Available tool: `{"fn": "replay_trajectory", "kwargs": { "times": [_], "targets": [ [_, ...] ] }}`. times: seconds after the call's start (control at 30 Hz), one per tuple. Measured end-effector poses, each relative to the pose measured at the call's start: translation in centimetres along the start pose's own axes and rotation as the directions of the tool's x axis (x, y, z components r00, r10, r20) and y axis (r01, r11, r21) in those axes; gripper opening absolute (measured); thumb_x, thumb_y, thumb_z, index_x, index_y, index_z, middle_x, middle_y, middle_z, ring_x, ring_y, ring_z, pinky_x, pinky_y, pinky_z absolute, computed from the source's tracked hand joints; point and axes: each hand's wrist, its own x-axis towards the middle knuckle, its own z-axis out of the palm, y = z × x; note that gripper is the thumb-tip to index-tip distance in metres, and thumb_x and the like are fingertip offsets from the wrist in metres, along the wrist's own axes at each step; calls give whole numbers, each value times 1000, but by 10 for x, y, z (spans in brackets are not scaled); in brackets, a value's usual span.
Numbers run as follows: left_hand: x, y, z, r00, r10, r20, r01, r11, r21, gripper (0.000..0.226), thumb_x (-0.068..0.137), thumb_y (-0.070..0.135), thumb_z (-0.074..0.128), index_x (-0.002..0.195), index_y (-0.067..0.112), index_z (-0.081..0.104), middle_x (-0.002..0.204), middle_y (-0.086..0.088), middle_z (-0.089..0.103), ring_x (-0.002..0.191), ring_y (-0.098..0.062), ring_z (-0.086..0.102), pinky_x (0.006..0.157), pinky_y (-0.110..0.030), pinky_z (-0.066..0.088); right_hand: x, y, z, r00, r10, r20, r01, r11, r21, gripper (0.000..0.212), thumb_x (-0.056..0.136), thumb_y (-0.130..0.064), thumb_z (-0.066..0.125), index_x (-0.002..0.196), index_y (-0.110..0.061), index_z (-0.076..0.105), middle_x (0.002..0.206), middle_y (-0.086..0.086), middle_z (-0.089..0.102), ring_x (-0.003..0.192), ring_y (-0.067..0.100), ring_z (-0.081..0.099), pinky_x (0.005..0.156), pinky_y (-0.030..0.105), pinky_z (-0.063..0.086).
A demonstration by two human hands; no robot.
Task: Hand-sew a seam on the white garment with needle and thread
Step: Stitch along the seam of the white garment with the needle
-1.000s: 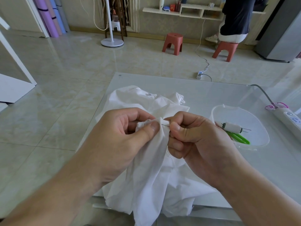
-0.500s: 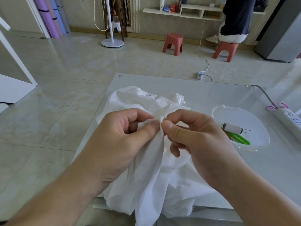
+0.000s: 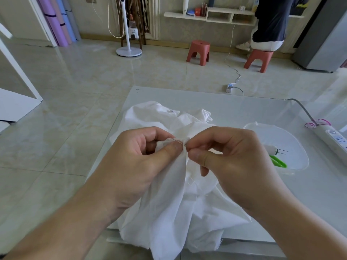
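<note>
Needle [image 3: 178,141] lay nearly level, long axis running up-left to down-right, its right end at the fabric fold w/ the left part bare over the left thumb, above the table [image 3: 244,109]. Left hand [image 3: 139,162] pinched a bunched fold of the white garment [image 3: 169,212], thumb on top, fingers curled behind. Right hand [image 3: 231,162] pinched thumb & forefinger at the needle's right end, other fingers curled; bowl [image 3: 298,147] w/ green scissors [image 3: 277,161] sat to the right.
</note>
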Motion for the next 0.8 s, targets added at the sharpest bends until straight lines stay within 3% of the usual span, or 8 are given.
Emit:
{"fn": "replay_trajectory", "kwargs": {
  "times": [0.17, 0.33, 0.47, 0.57, 0.67, 0.73, 0.8],
  "targets": [
    [1, 1, -2, 1000, -26, -12, 25, 998, -49, 16, 88, 33, 83, 90, 17, 81, 92, -19, 78, 86, -37, 75, 84, -45, 57, 2, 2, 0, 999, -5, 33, 4, 999, 33, 22, 86, -3, 80, 76, -22, 76, 74, 2, 70, 63, 15, 64, 57, 24, 53],
    [1, 1, -2, 999, -43, -23, 42, 997, -66, 18, 87, 34, 84, 91, 17, 81, 94, -21, 77, 84, -27, 73, 86, -47, 57, 3, 4, -2, 999, 24, 26, -24, 999, 27, 26, 88, 5, 75, 78, -19, 78, 74, 3, 70, 64, 21, 64, 59, 30, 53],
    [0, -2, 3, 999, -45, -8, 45, 998, 37, 13, 92, 35, 82, 89, 22, 81, 86, -8, 79, 87, -32, 76, 82, -44, 58, -2, 4, 3, 999, 45, -28, -44, 998, 35, 25, 84, 1, 80, 71, -20, 78, 63, -2, 68, 56, 16, 63, 57, 20, 51],
    [1, -3, 4, 999, -44, -9, 45, 997, 60, 16, 90, 40, 82, 88, 24, 81, 84, -4, 80, 88, -30, 76, 83, -43, 58, -2, 4, 7, 997, 68, -29, -67, 997, 25, 23, 84, -1, 82, 73, -21, 79, 64, 0, 70, 57, 16, 67, 59, 22, 53],
    [1, 0, 4, 999, -47, -17, 48, 997, 53, 15, 91, 39, 81, 89, 24, 82, 86, -6, 80, 89, -31, 76, 87, -49, 60, 0, 3, 3, 999, 40, -31, -42, 998, -49, 18, 86, -9, 81, 84, -27, 80, 80, -7, 77, 77, 11, 73, 75, 30, 59],
    [0, 1, 5, 998, -55, -9, 55, 997, 53, 12, 92, 36, 78, 89, 25, 82, 87, -6, 80, 89, -29, 76, 88, -49, 60, 0, 2, -1, 998, -47, -30, 42, 987, -155, 21, 88, -16, 79, 99, -34, 78, 99, -14, 76, 101, 7, 71, 87, 26, 55],
    [0, 2, 6, 999, -50, 15, 49, 997, 60, 14, 89, 40, 81, 91, 26, 83, 88, -12, 78, 88, -29, 75, 84, -43, 56, -1, 0, 1, 991, -132, 17, 132, 970, -202, 25, 89, -18, 81, 104, -37, 77, 109, -16, 73, 113, 9, 66, 93, 24, 51]
  ]
}}
